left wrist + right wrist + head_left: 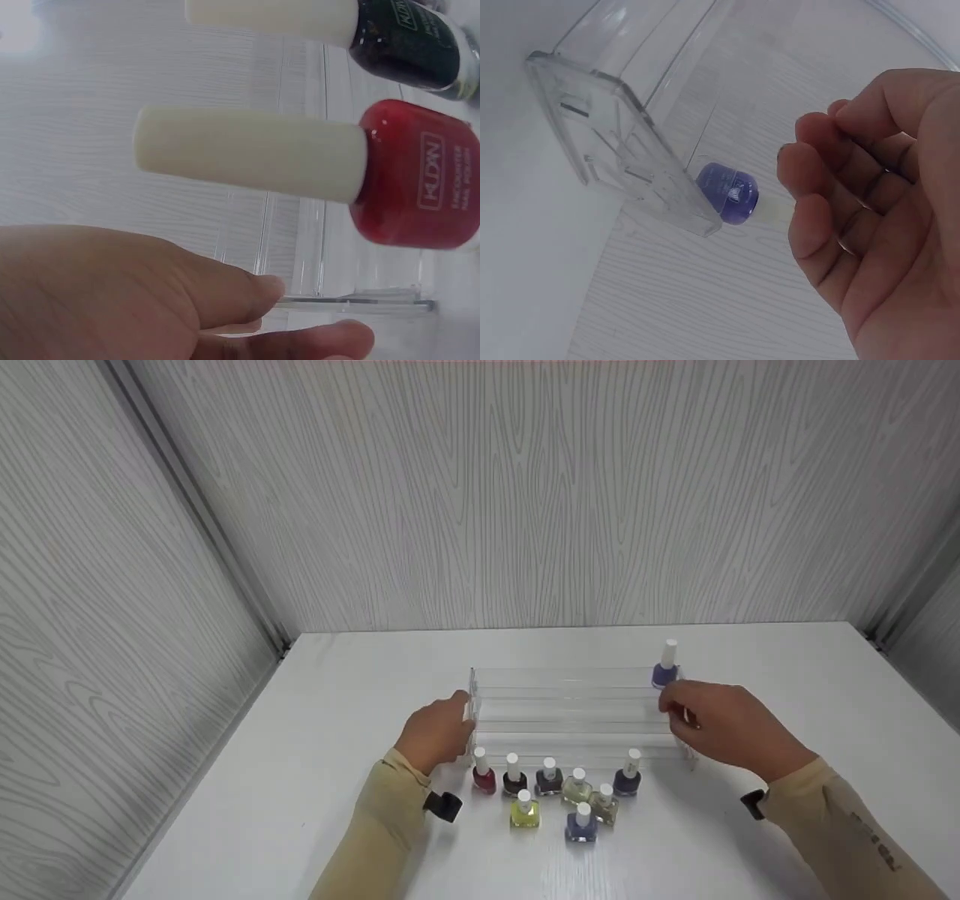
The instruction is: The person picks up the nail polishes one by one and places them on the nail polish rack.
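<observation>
A clear acrylic tiered rack [570,727] stands on the white table. My left hand [439,733] pinches its left side panel, thumb on one face and fingers on the other, as the left wrist view shows. At the right end of the top tier stands a purple nail polish bottle [664,675] with a white cap. My right hand [720,725] hovers just in front of that bottle, fingers loosely bent and holding nothing. Close by the left hand is a red nail polish bottle [420,176], with a dark nail polish bottle [405,45] beside it.
Several more bottles stand in front of the rack, among them a yellow bottle [524,814], a blue-purple bottle [581,829], a pale green bottle [577,791] and a dark blue bottle [627,782]. Wood-patterned panels [525,510] enclose the table at the back and sides.
</observation>
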The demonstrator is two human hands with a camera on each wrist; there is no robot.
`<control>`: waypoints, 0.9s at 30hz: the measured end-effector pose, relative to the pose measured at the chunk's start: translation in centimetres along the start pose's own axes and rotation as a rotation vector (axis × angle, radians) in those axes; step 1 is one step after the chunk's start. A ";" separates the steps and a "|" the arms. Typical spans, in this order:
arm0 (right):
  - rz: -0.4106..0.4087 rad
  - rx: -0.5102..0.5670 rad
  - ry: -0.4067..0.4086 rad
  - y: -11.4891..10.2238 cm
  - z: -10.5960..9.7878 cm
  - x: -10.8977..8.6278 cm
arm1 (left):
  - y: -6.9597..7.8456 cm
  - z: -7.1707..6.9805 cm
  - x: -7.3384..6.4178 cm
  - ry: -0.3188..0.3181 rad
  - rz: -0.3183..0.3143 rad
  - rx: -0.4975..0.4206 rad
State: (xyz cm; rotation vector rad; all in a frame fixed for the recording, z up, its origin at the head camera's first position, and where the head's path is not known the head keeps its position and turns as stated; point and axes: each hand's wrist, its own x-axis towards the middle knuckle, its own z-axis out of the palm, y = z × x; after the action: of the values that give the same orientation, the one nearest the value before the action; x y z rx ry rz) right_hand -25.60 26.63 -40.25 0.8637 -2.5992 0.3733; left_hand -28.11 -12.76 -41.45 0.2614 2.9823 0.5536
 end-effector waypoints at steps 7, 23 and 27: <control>-0.014 0.063 -0.034 -0.5 -0.5 0.2 | -0.1 0.0 0.0 0.020 0.010 0.052; -0.086 0.109 -0.062 -1.4 -0.8 0.3 | 0.3 -0.1 0.1 -0.040 -0.019 0.035; -0.112 0.118 -0.081 -2.1 -1.0 0.4 | 0.2 -0.2 -0.1 -0.045 -0.019 0.022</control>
State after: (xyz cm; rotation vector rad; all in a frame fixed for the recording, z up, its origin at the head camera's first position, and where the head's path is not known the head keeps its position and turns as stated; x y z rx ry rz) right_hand -24.37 25.14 -38.90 1.0808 -2.6082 0.4729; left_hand -27.99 -12.63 -41.19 0.2439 2.9456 0.5062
